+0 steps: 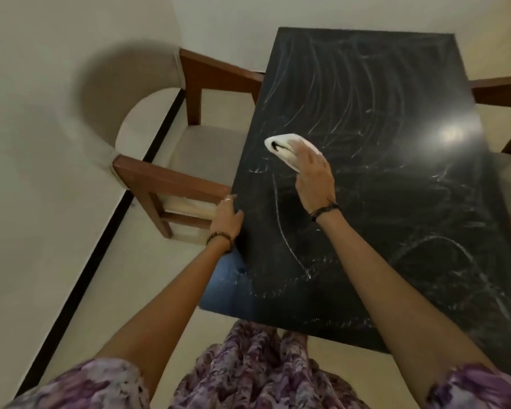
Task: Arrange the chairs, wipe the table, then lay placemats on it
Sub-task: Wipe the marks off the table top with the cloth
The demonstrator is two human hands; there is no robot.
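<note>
Two hands are at work on the black table [396,202], whose dark top is streaked all over with pale, curving smears and carries a bright glare spot toward its right side. We see the right hand [313,169] lying palm-down on a white cloth [281,147], its fingers over the cloth's near end and pressing it flat against the tabletop at about the middle of the left half; the cloth's rounded far end sticks out past the fingertips. The left hand [226,219] rests on the table's left edge, fingers curled over the rim, near the front corner of a wooden armchair [171,160] with a pale upholstered seat and curved back, which stands tight against that side. Opposite, on the right, part of a second wooden chair [502,90] shows just beside the table. Each wrist wears a dark bracelet, and below we make out purple floral clothing [248,373].
</note>
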